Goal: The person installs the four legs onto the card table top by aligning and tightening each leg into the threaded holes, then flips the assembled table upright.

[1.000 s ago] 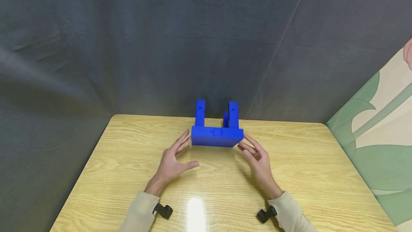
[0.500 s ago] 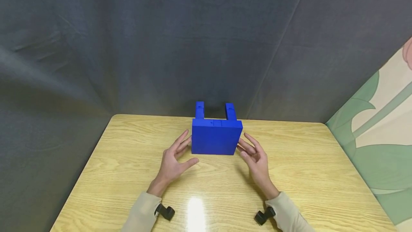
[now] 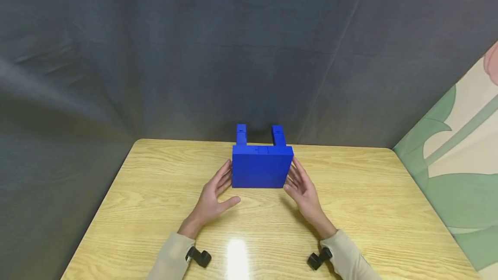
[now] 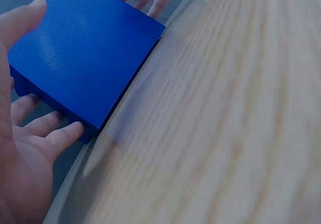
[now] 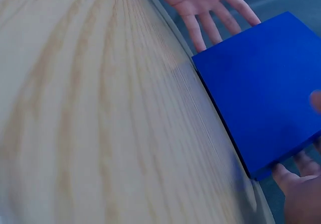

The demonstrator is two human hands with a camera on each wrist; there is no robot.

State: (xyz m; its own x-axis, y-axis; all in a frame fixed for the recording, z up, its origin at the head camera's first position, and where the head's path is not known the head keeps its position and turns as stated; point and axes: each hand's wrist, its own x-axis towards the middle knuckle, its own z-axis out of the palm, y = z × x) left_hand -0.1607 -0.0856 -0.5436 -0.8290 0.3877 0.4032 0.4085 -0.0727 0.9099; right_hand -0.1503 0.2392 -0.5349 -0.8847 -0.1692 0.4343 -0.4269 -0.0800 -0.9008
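A blue object stands on the table with its flat, nearly square panel [image 3: 260, 168] facing me. Two blue bars [image 3: 241, 136] reach back from behind its top edge. On its left side, my left hand [image 3: 209, 200] lies with extended fingers at the panel's edge and the thumb held apart. My right hand [image 3: 306, 198] is at the opposite edge, fingers stretched along the side. In the left wrist view, the left fingers [image 4: 65, 136] touch or almost touch the panel's side. The right wrist view has the right fingers [image 5: 286, 178] against its near edge. Most of the object's back is hidden.
The wooden table [image 3: 369, 198] extends to both sides and toward me, with a bright reflection near the front. A dark grey curtain [image 3: 214, 55] hangs behind its far edge. A patterned green and cream panel [image 3: 459, 185] borders the right.
The blue object has tipped upright, so its front panel shows more fully and its lower edge is down on the table. Both hands have since closed in on its sides, the right fingers straightening.
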